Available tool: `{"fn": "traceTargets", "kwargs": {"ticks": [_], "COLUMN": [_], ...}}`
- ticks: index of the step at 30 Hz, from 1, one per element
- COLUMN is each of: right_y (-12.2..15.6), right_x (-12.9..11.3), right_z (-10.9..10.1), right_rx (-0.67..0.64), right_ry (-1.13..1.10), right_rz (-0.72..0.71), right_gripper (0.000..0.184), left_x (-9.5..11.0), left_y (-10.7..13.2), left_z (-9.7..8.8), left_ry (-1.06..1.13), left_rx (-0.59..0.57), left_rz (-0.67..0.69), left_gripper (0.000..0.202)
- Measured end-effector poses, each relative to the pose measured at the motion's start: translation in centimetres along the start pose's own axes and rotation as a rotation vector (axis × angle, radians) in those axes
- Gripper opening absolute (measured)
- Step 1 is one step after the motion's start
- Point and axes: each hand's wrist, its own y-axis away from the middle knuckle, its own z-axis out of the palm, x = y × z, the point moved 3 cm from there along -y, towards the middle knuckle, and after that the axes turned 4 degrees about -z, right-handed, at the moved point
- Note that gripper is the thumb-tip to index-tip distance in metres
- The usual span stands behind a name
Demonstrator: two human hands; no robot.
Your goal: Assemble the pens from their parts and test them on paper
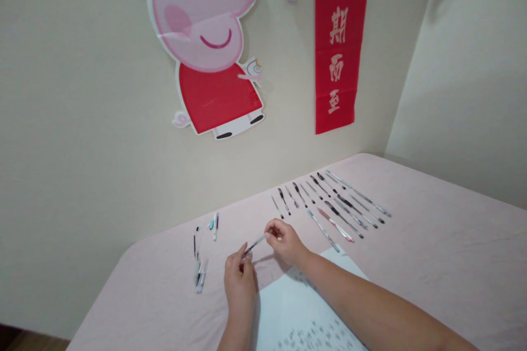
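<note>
My left hand [239,279] and my right hand [286,241] together hold one slim pen [254,244] just above the pink table [432,252]. The left fingers pinch its dark lower end. My right fingers pinch its pale upper end. The pen slants up to the right between the two hands. A white sheet of paper [296,312] with scribbled marks lies under my forearms.
A row of several pens [333,205] lies side by side beyond my right hand. A few loose pens and caps [203,249] lie to the left. A cartoon pig cutout [209,44] and a red banner [340,38] hang on the wall behind.
</note>
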Motion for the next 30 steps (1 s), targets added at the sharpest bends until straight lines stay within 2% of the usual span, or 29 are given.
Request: {"fn": "traceTargets", "kwargs": {"ticks": [10,18,26,30], "right_y": [0.5,0.4,0.3,0.4], "right_x": [0.3,0.8,1.5,1.7], "right_z": [0.8,0.9,0.6,0.4], "right_rx": [-0.107,-0.113,-0.129,-0.13], "right_ry": [0.088,0.108,0.09,0.135], "right_rz": [-0.029,0.004,0.03,0.059], "right_gripper": [0.013,0.013,0.0,0.013], "left_x": [-0.1,-0.3,-0.1,0.1], "left_y": [0.0,0.0,0.1,0.1], "left_z": [0.1,0.0,0.0,-0.1], "left_ry": [-0.02,-0.006,0.022,0.029], "left_rx": [-0.011,0.004,-0.024,-0.022], "left_rz": [0.005,0.018,-0.015,-0.016], "left_gripper": [0.041,0.039,0.041,0.039]}}
